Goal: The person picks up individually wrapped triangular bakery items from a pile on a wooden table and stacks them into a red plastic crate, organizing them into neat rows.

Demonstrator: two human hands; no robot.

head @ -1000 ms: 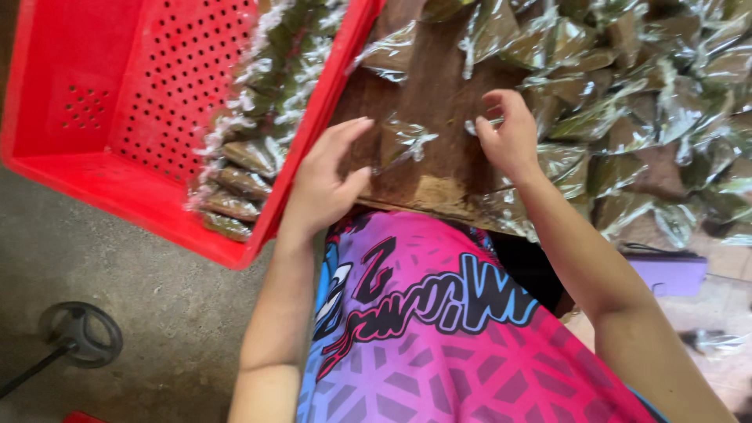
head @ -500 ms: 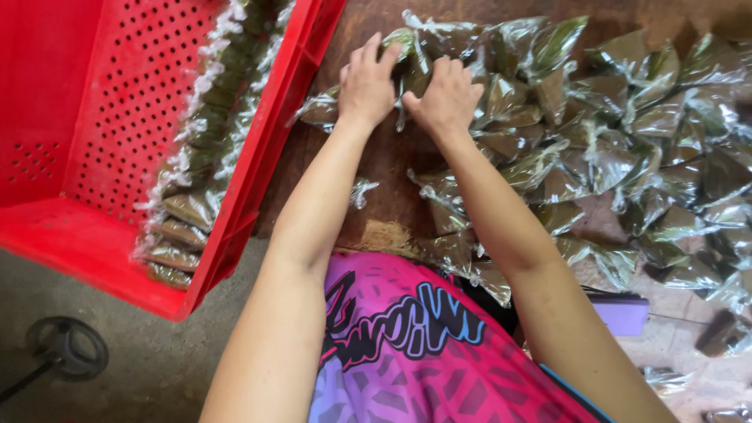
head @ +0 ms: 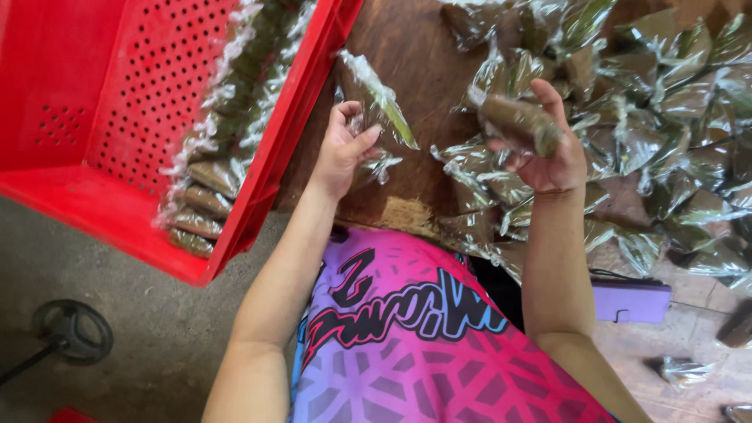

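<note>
The left hand point(head: 342, 149) has its grip closed on 1 clear packet point(head: 376, 102) above the worktop point(head: 407, 70), just beside the red crate point(head: 102, 196); the right hand point(head: 548, 153) is clasped on a brown roll point(head: 518, 124). The slick film could slide from either grip. A loose sleeve could snag the heap of packets point(head: 666, 117) and drag some off the edge.

soft daylight, glare on plastic wrappers point(head: 674, 102)

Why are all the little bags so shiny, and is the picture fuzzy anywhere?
Head view: daylight glints off the clear wrappers in the pile of bags, making white glare; the bag in the left hand looks slightly smeared; the red crate stays sharp, its edges slanting from the wide lens.
</note>
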